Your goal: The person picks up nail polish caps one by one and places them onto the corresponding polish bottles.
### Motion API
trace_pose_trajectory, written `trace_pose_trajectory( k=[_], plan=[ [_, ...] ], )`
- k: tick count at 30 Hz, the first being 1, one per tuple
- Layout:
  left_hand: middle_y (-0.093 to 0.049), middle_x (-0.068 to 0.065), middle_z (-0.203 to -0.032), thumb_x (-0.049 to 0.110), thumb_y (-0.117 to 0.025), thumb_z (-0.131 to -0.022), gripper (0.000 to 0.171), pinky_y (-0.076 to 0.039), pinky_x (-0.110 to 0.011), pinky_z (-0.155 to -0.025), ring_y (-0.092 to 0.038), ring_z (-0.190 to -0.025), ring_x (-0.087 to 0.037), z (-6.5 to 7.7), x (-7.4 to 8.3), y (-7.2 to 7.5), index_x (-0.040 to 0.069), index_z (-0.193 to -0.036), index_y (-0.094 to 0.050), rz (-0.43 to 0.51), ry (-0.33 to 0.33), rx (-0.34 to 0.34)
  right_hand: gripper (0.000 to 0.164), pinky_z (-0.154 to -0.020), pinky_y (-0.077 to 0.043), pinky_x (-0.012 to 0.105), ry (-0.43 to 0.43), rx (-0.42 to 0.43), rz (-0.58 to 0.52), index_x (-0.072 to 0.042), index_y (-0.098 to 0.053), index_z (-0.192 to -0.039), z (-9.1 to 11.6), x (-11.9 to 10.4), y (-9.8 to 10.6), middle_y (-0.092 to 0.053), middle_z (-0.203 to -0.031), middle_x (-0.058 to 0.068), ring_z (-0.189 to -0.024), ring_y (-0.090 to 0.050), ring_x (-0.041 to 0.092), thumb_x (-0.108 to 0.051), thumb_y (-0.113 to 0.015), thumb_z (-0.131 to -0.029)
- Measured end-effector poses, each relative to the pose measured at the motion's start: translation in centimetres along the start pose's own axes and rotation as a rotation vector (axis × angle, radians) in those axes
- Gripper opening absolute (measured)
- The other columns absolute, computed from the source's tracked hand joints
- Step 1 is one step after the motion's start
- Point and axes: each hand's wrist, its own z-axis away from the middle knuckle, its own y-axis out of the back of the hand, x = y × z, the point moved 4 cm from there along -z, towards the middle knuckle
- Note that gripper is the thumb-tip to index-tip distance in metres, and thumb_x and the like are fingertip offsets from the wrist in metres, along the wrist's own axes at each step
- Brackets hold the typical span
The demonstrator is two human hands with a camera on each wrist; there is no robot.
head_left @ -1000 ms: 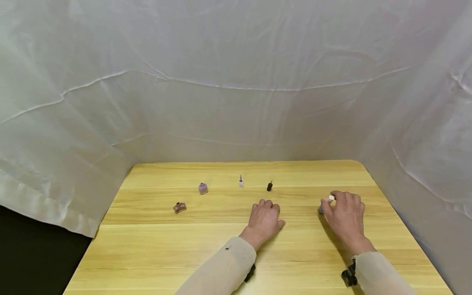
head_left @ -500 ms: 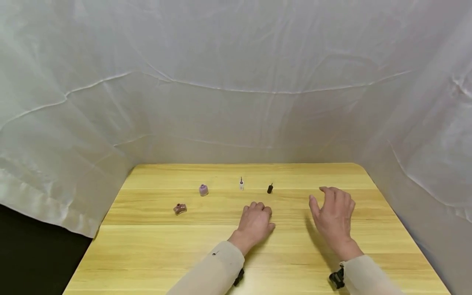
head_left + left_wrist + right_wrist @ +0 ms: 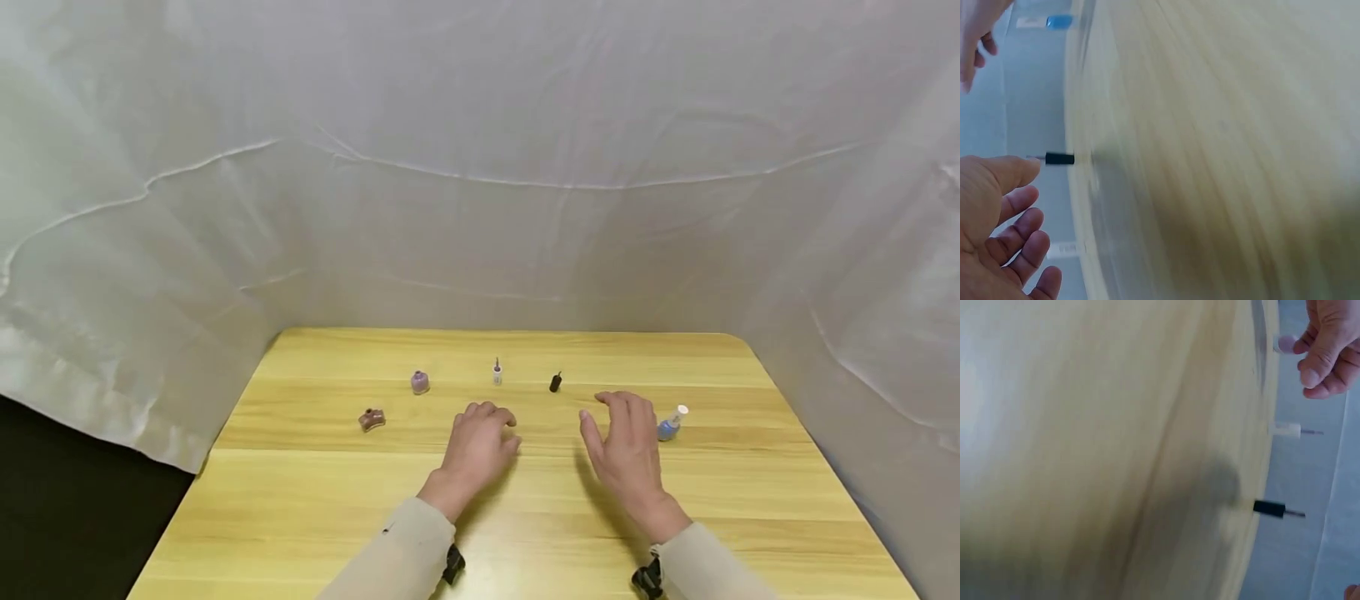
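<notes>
My left hand hovers over the middle of the table with loosely bent fingers and holds nothing. To its right my right hand is held above the wood, thumb apart from the fingers, also without anything in it. Just right of that hand a blue nail polish bottle with a white cap stands on the table. Beyond the hands, a white brush cap and a black brush cap stand with their brushes pointing up. In the right wrist view the black brush cap shows its bare brush.
An uncapped purple nail polish bottle and an uncapped brown star-shaped bottle stand at the left of the wooden table. Pale curtain cloth hangs behind the table and along its sides.
My right hand has let go of the blue nail polish bottle and moved left, leaving the bottle standing. The left hand has also shifted left.
</notes>
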Motion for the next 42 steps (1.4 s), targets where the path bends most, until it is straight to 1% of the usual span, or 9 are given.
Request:
trace_pose_trajectory(
  k=[7, 14, 16, 19, 21, 25, 29, 34, 42],
  plan=[
    [-0.073, -0.001, -0.116, 0.026, -0.077, -0.098, 0.019, -0.047, -0.047, -0.104, -0.061, -0.111, -0.024, 1.8, -2.0, 2.0, 0.015, -0.113, -0.078, 0.066, 0.029, 0.102, 0.030, -0.084, -0.047, 0.048, -0.096, -0.073, -0.059, 0.006, -0.063, -0.115, 0.7, -0.1, -1.7, -0.060, -0.108, 0.023, -0.101, -0.056, 0.040, -0.012, -0.074, -0.094],
    [-0.074, -0.001, -0.111, 0.021, -0.081, -0.094, 0.016, -0.050, -0.042, -0.091, -0.061, -0.103, -0.021, 4.1, -4.8, 3.9, 0.014, -0.109, -0.079, 0.109, 0.064, 0.226, 0.030, -0.090, -0.049, 0.051, -0.206, -0.183, -0.064, 0.005, -0.063, -0.117, 1.3, 0.5, -2.4, -0.062, -0.112, 0.021, -0.108, -0.057, 0.039, -0.014, -0.074, -0.096],
    [-0.074, -0.001, -0.110, 0.019, -0.082, -0.092, 0.016, -0.051, -0.045, -0.095, -0.062, -0.104, -0.023, 4.9, -5.9, 4.5, 0.013, -0.108, -0.080, 0.137, 0.080, 0.263, 0.030, -0.092, -0.050, 0.053, -0.226, -0.216, -0.068, 0.005, -0.063, -0.118, 1.4, 0.6, -2.6, -0.063, -0.114, 0.022, -0.110, -0.058, 0.040, -0.015, -0.073, -0.098],
    [-0.074, -0.005, -0.110, 0.015, -0.084, -0.090, 0.016, -0.046, -0.054, -0.109, -0.063, -0.115, -0.032, 6.0, -8.0, 5.5, 0.011, -0.105, -0.080, 0.206, 0.131, 0.302, 0.032, -0.094, -0.050, 0.055, -0.255, -0.273, -0.072, 0.006, -0.063, -0.120, 1.7, 0.9, -2.7, -0.063, -0.117, 0.023, -0.114, -0.058, 0.042, -0.017, -0.071, -0.099],
    [-0.075, -0.010, -0.115, 0.014, -0.085, -0.090, 0.015, -0.043, -0.058, -0.113, -0.061, -0.121, -0.036, 6.6, -9.7, 6.3, 0.011, -0.104, -0.080, 0.244, 0.183, 0.327, 0.034, -0.096, -0.050, 0.056, -0.275, -0.316, -0.066, 0.007, -0.062, -0.121, 1.8, 1.1, -2.8, -0.063, -0.119, 0.025, -0.116, -0.058, 0.043, -0.019, -0.071, -0.100],
    [-0.073, -0.012, -0.119, 0.015, -0.083, -0.091, 0.014, -0.049, -0.051, -0.099, -0.059, -0.117, -0.034, 7.7, -12.9, 7.9, 0.010, -0.105, -0.080, 0.299, 0.309, 0.353, 0.036, -0.100, -0.049, 0.058, -0.320, -0.406, -0.050, 0.007, -0.063, -0.123, 2.2, 1.7, -3.1, -0.063, -0.123, 0.026, -0.121, -0.057, 0.046, -0.021, -0.069, -0.102],
    [-0.071, -0.013, -0.120, 0.017, -0.081, -0.094, 0.020, -0.047, -0.044, -0.090, -0.057, -0.112, -0.033, 8.1, -15.7, 8.8, 0.009, -0.112, -0.079, 0.315, 0.393, 0.345, 0.038, -0.103, -0.047, 0.059, -0.351, -0.473, -0.029, 0.007, -0.063, -0.125, 2.4, 2.2, -3.2, -0.063, -0.125, 0.026, -0.123, -0.056, 0.046, -0.024, -0.067, -0.103],
    [-0.066, -0.017, -0.130, 0.024, -0.079, -0.096, 0.036, -0.048, -0.048, -0.095, -0.053, -0.121, -0.035, 7.7, -18.3, 8.5, 0.008, -0.127, -0.072, 0.336, 0.455, 0.257, 0.041, -0.103, -0.048, 0.058, -0.378, -0.529, -0.017, 0.007, -0.063, -0.127, 2.5, 2.7, -3.4, -0.063, -0.126, 0.026, -0.123, -0.057, 0.045, -0.026, -0.066, -0.104],
    [-0.064, -0.019, -0.137, 0.024, -0.077, -0.098, 0.040, -0.044, -0.057, -0.106, -0.051, -0.127, -0.038, 6.8, -19.6, 7.8, 0.005, -0.133, -0.071, 0.312, 0.430, 0.187, 0.042, -0.105, -0.047, 0.058, -0.399, -0.558, -0.008, 0.006, -0.063, -0.128, 2.6, 3.0, -3.6, -0.063, -0.125, 0.025, -0.124, -0.056, 0.044, -0.028, -0.065, -0.104]
  ],
)
